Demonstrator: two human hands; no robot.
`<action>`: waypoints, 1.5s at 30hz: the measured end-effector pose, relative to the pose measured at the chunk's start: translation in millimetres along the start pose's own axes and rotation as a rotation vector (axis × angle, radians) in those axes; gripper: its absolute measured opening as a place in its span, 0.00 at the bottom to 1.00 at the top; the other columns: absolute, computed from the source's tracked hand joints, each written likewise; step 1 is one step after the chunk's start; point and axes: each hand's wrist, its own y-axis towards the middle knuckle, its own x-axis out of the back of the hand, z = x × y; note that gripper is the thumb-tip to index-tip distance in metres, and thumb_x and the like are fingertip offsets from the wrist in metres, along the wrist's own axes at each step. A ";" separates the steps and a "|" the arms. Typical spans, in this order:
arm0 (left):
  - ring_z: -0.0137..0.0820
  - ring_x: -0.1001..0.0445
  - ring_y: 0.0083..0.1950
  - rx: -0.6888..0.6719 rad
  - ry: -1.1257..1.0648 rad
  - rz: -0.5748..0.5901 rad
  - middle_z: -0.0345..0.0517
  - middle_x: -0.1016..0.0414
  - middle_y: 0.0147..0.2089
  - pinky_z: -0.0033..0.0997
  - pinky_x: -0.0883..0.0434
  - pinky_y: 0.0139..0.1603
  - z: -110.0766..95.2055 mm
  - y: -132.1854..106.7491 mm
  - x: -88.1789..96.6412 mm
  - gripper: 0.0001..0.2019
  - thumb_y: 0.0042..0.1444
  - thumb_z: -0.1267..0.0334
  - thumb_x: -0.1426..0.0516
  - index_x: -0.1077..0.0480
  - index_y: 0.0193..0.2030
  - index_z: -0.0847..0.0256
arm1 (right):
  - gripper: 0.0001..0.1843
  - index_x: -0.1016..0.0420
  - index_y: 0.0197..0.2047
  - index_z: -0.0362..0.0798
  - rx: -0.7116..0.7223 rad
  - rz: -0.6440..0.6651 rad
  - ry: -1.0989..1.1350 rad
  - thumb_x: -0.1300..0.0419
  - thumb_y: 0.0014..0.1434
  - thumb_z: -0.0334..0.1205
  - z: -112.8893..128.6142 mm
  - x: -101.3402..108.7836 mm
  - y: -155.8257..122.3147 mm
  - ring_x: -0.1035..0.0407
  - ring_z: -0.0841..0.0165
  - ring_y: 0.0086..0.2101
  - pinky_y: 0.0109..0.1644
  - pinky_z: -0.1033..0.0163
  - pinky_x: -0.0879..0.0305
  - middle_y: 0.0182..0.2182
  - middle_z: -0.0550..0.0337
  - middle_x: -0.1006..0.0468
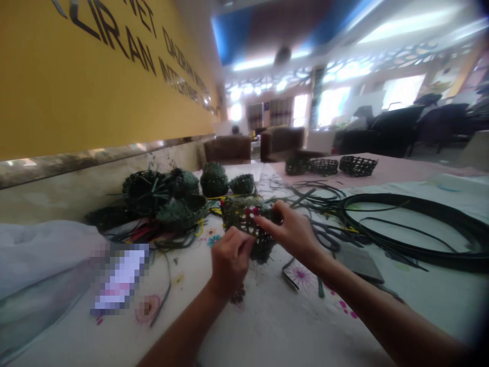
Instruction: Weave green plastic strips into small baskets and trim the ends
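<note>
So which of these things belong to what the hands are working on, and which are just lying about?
In hand: small basket, gripped by left hand and right hand.
Lying about: pile of baskets, three far baskets, coiled strips, white bag.

**Q:** What was at the centre of the frame?

**A:** A small woven basket [244, 216], dark green, was gripped by both hands at a white table [267, 321]. The left hand [229, 260] pinched its near side, and the right hand [292, 232] curled over its top from the right.

**Q:** And around it?

**A:** A heap of similar baskets [164, 196] lay at left centre, with coils of dark strips [420, 224] at right. A yellow wall [57, 76] with black lettering filled the upper left.
</note>
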 end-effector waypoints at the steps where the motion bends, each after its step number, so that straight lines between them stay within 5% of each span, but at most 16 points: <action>1: 0.26 0.31 0.30 -0.050 0.033 0.005 0.41 0.30 0.28 0.24 0.36 0.33 0.9 -0.3 0.0 0.09 0.62 0.69 0.43 0.29 0.30 0.61 | 0.25 0.40 0.28 0.51 -0.001 -0.005 -0.003 0.41 0.53 0.65 0.1 0.1 0.0 0.43 0.70 0.22 0.28 0.63 0.55 0.20 0.64 0.33; 4: 0.26 0.32 0.30 -0.048 0.065 -0.003 0.40 0.31 0.28 0.24 0.37 0.32 1.7 -0.8 -1.0 0.10 0.62 0.70 0.44 0.31 0.28 0.61 | 0.26 0.41 0.27 0.51 -0.019 -0.023 0.002 0.41 0.52 0.65 0.6 0.4 0.3 0.43 0.70 0.22 0.28 0.63 0.55 0.20 0.64 0.34; 9: 0.25 0.34 0.27 0.249 -0.130 0.006 0.37 0.35 0.25 0.23 0.37 0.29 1.6 0.3 -3.9 0.11 0.62 0.67 0.44 0.34 0.28 0.61 | 0.25 0.41 0.27 0.51 -0.070 0.000 0.003 0.41 0.52 0.64 1.5 1.0 0.7 0.43 0.70 0.22 0.28 0.63 0.54 0.20 0.64 0.33; 14: 0.27 0.30 0.33 0.018 0.007 -0.014 0.42 0.29 0.32 0.25 0.35 0.36 3.7 -0.1 -4.3 0.06 0.63 0.67 0.44 0.29 0.34 0.61 | 0.25 0.41 0.27 0.51 -0.081 -0.007 0.002 0.42 0.53 0.64 -1.4 0.0 1.9 0.42 0.69 0.23 0.28 0.63 0.55 0.21 0.63 0.32; 17: 0.28 0.30 0.34 0.037 -0.008 -0.015 0.43 0.28 0.32 0.27 0.34 0.38 2.6 0.1 -3.6 0.06 0.63 0.66 0.45 0.29 0.34 0.61 | 0.25 0.41 0.28 0.51 -0.090 -0.001 -0.004 0.42 0.53 0.65 -1.5 -0.1 1.6 0.42 0.69 0.23 0.28 0.63 0.55 0.21 0.63 0.32; 23: 0.26 0.35 0.22 0.668 -0.431 0.093 0.36 0.33 0.22 0.25 0.38 0.26 6.6 2.5 -8.3 0.09 0.62 0.59 0.46 0.34 0.32 0.60 | 0.26 0.41 0.27 0.51 -0.084 -0.012 0.024 0.41 0.51 0.65 2.1 -0.1 0.2 0.43 0.69 0.23 0.29 0.63 0.54 0.21 0.64 0.33; 25: 0.25 0.37 0.20 0.731 -0.472 0.132 0.35 0.35 0.21 0.25 0.40 0.24 8.4 2.3 -10.0 0.10 0.60 0.59 0.45 0.35 0.30 0.60 | 0.26 0.42 0.26 0.51 -0.103 -0.022 0.032 0.41 0.50 0.66 0.4 -1.4 1.0 0.43 0.69 0.23 0.29 0.63 0.54 0.21 0.64 0.33; 31: 0.27 0.35 0.27 0.351 -0.195 0.257 0.37 0.35 0.25 0.26 0.41 0.30 2.2 -2.2 -8.1 0.09 0.61 0.65 0.46 0.36 0.29 0.60 | 0.26 0.41 0.26 0.51 -0.112 -0.057 0.024 0.41 0.52 0.66 -6.0 -3.2 3.8 0.43 0.69 0.23 0.29 0.62 0.54 0.20 0.64 0.34; 39: 0.27 0.32 0.31 0.231 -0.072 0.062 0.40 0.30 0.32 0.26 0.35 0.33 0.8 -5.4 -10.0 0.06 0.59 0.61 0.39 0.31 0.38 0.60 | 0.26 0.42 0.27 0.51 -0.124 -0.051 0.035 0.42 0.53 0.66 -6.6 -2.1 5.6 0.41 0.68 0.24 0.30 0.62 0.53 0.20 0.63 0.33; 45: 0.27 0.31 0.33 0.018 0.017 0.009 0.41 0.30 0.31 0.25 0.34 0.35 -0.7 2.2 -2.2 0.07 0.64 0.69 0.46 0.32 0.34 0.60 | 0.24 0.41 0.28 0.51 -0.065 -0.015 0.002 0.41 0.53 0.64 5.6 3.6 -2.6 0.41 0.69 0.23 0.28 0.63 0.55 0.22 0.62 0.31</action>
